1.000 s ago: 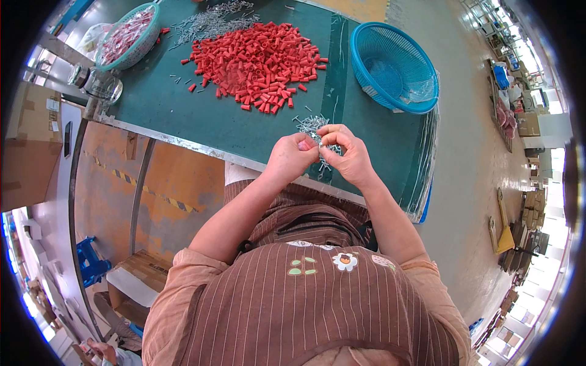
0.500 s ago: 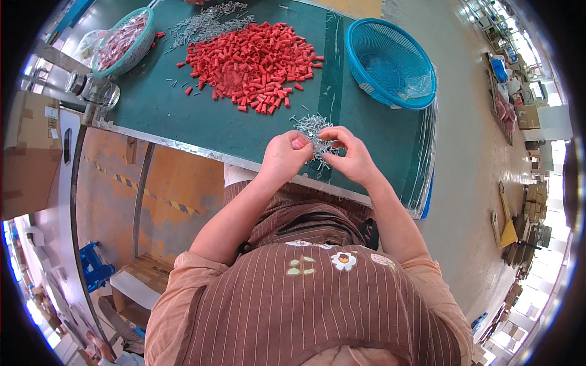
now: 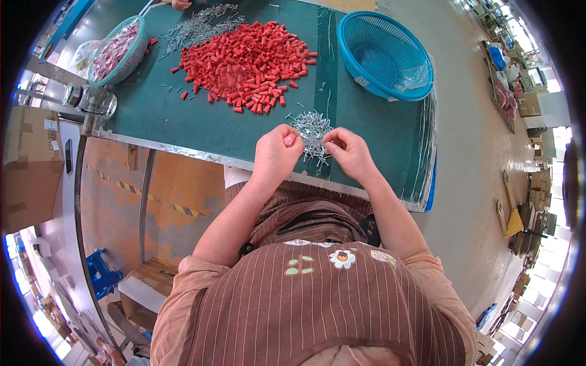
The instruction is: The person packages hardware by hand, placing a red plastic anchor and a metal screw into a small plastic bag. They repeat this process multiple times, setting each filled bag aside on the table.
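Over the near edge of the green table [image 3: 183, 131], my left hand [image 3: 278, 152] is curled closed with something small and pinkish showing between its fingers; what it is I cannot make out. My right hand [image 3: 349, 154] is pinched, its fingertips just to the right of the left hand, and anything in them is too small to name. Between and beyond both hands lies a small pile of grey screws [image 3: 312, 125]. Farther off, a large heap of red plastic wall plugs [image 3: 244, 67] spreads across the table.
A blue plastic basket [image 3: 351, 61] stands at the right. A pale green basket [image 3: 125, 70] at the far left holds small clear packets with red contents. Behind the red heap lie more loose screws [image 3: 198, 27], with another person's hand [image 3: 180, 4] near them.
My right fingers have closed from a looser spread into a pinch. My left hand stays curled and has turned slightly. Another person's hand shows more at the top; the whole view has shifted a little.
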Available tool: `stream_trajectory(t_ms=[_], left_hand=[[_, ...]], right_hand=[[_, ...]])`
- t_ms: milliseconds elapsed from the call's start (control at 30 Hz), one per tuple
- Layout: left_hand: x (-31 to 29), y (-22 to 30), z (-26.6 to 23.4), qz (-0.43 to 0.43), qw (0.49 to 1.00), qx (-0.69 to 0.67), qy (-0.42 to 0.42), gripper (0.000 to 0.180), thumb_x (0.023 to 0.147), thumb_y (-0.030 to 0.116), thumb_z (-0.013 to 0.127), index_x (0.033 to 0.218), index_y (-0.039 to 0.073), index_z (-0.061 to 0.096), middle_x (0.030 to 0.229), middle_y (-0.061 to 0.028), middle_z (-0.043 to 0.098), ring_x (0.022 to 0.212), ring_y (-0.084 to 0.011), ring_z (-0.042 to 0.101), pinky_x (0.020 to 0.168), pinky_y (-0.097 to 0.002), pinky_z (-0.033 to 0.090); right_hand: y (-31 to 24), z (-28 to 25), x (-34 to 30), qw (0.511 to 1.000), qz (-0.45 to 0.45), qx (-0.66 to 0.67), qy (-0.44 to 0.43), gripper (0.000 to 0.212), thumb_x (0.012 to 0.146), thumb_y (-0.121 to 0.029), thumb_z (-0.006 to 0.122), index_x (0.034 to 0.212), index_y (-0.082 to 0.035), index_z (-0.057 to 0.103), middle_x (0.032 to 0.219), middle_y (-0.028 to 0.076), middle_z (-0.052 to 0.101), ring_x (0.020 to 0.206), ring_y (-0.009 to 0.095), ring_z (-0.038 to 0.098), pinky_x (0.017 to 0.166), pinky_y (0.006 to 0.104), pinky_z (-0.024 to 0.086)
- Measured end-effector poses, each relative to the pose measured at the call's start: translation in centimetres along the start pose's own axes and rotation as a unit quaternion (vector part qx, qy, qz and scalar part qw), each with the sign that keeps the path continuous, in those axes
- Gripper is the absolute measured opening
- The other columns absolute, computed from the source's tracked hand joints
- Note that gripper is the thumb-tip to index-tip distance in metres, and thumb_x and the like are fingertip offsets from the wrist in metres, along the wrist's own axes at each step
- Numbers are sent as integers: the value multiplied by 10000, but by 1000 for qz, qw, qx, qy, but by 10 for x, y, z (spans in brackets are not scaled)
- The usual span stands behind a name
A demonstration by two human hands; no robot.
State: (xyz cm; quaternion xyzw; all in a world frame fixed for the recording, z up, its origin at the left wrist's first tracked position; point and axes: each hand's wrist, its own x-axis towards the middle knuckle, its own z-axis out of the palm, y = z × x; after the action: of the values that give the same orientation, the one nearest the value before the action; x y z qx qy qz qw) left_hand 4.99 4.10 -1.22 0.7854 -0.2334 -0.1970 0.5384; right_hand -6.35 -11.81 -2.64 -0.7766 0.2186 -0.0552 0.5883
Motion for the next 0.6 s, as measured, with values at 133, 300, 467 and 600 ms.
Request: stream_trajectory(t_ms=[133, 300, 467, 600], left_hand=[[5, 3, -4, -69, 997, 21, -41, 142, 791, 119, 637, 800, -23, 636, 611, 7, 562, 567, -38, 456, 545, -221, 416], [8, -1, -4, -104, 990, -47, -80, 169, 792, 152, 647, 811, -16, 643, 660, -10, 638, 571, -33, 500, 539, -208, 425], [11, -2, -7, -147, 981, -66, -109, 157, 790, 141, 649, 814, -14, 643, 674, -19, 652, 600, -36, 530, 548, -204, 430], [11, -10, -10, -87, 994, -16, -63, 157, 783, 146, 646, 800, -10, 642, 650, -10, 629, 607, -60, 543, 579, -226, 452]], right_hand=[[-39, 5, -13, 976, -149, -126, 98, 171, 785, -23, 631, 954, -49, 631, 931, 82, 609, 818, 200, 614, 740, 313, 491], [-48, 14, -10, 908, -303, -280, 75, 238, 705, -28, 670, 936, -73, 640, 968, 82, 590, 920, 277, 576, 773, 362, 488], [-49, 14, -3, 858, -356, -362, 76, 161, 685, -42, 669, 842, -69, 641, 947, 63, 592, 875, 248, 586, 741, 356, 489], [-57, 21, 4, 852, -386, -351, 40, 201, 675, -21, 701, 853, -55, 614, 963, 54, 593, 857, 247, 582, 739, 347, 493]])
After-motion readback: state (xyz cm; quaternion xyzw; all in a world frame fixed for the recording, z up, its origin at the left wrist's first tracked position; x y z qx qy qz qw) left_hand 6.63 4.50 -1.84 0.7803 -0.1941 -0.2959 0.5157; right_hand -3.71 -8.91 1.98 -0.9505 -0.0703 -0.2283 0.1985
